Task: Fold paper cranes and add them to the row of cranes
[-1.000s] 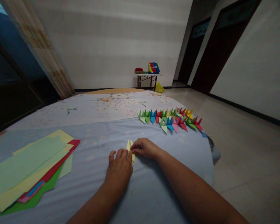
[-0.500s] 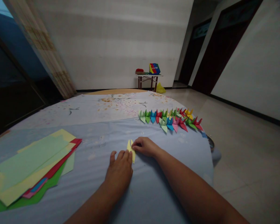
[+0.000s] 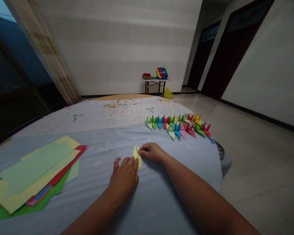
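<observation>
- The right hand [image 3: 152, 152] has thumb and forefinger together, clamped on the right side of the yellow paper [image 3: 139, 164], just below its far tips.
- The left hand [image 3: 125, 174] lies palm down, fingers a little apart, their tips resting on the paper's left side.
- The paper is thus between the two hands, narrow and folded, with its two split points toward the desk's far edge and its single point toward the near side.
- It lies on the blue cloth [image 3: 88, 202], nearer the desk's right edge than its left.
- The cranes [image 3: 177, 130], in many colours, stand close together in uneven rows beyond the right hand, reaching the desk's right edge, well apart from the paper.
- The sheets [image 3: 44, 160], light green, yellow, red and green among them, lie overlapping toward the desk's left side, well apart from the left hand.
- The white cloth [image 3: 127, 112], flower-printed, covers the far part; bare wood of the desk [image 3: 124, 97] shows at its far edge.
</observation>
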Demonstrator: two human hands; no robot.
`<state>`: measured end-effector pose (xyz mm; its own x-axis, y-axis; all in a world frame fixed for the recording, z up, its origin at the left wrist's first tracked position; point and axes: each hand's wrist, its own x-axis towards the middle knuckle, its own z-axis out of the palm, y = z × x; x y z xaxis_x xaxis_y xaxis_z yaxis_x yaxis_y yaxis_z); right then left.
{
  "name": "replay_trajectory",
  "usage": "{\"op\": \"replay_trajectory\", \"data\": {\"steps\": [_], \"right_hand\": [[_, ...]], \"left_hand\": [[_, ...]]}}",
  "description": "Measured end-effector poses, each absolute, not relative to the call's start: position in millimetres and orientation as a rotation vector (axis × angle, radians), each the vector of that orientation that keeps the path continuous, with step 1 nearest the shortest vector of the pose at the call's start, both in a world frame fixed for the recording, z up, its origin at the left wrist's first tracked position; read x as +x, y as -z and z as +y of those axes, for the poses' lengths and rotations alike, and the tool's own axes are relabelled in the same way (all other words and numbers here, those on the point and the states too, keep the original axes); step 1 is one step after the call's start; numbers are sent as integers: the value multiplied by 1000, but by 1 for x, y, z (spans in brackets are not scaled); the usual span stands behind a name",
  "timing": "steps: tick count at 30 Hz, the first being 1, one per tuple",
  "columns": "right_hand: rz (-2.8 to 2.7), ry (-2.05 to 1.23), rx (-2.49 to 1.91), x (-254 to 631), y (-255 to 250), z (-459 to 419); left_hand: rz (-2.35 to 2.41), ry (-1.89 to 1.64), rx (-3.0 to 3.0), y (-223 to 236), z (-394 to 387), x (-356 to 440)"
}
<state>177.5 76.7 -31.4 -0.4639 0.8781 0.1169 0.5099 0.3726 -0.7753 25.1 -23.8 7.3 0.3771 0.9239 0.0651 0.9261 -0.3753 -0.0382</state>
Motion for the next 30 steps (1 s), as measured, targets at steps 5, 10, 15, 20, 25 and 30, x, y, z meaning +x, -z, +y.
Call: {"op": "replay_trajectory", "data": {"steps": [5,10,15,20,25,30], "right_hand": [[-2121,-891,-1202,174,30,75],[-2182,-885,-1188,173,24,74],[-2239,-847,-1195,173,22,76],[-2274,-783,-1176,174,21,73],[-2215,-725,-1171,176,22,68],[-2074,-740,-1260,177,22,69]], "left_hand": [[-1730,49,-2532,-1,-27,27],[-1707,60,-2560,2,-25,22],[-1711,50,-2596,1,-23,18],[-1707,139,-2626,1,-22,17],[-1753,333,-2612,3,-19,14],[-1749,328,-2600,4,-17,15]]}}
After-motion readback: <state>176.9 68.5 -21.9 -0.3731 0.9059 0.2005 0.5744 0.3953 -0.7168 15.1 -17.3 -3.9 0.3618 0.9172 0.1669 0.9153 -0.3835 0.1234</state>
